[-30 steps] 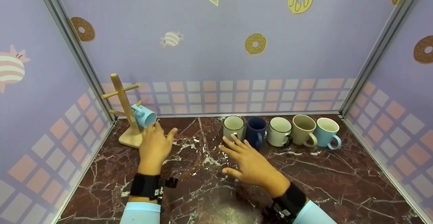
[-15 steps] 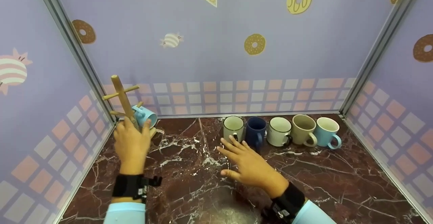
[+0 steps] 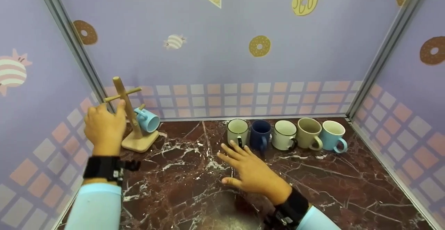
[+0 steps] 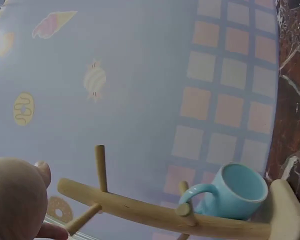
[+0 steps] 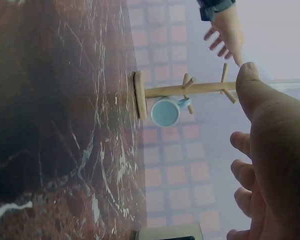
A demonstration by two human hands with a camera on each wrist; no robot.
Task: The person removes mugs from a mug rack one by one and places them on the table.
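Observation:
A wooden mug tree [image 3: 127, 112] stands at the back left, with a light blue mug [image 3: 150, 121] hanging by its handle from a lower peg. My left hand [image 3: 106, 124] is beside the tree's left side, by an upper peg [image 4: 85, 219]; a fingertip looks close to that peg's end, and I cannot tell if they touch. It holds nothing. My right hand [image 3: 255, 172], fingers spread, is over the tabletop in front of a pale green mug [image 3: 237, 131]. The fingertips overlap that mug's lower part in the head view; contact is unclear.
Right of the pale green mug, the row continues with a navy mug [image 3: 260, 133], a ribbed white mug [image 3: 284, 135], an olive mug [image 3: 308, 132] and another light blue mug [image 3: 332, 134]. Patterned walls [image 3: 208, 63] enclose the dark marbled tabletop [image 3: 180, 188].
My left hand has moved left and up, from in front of the hanging mug to the tree's upper left side. The right hand has stayed nearly still; the mugs have not moved.

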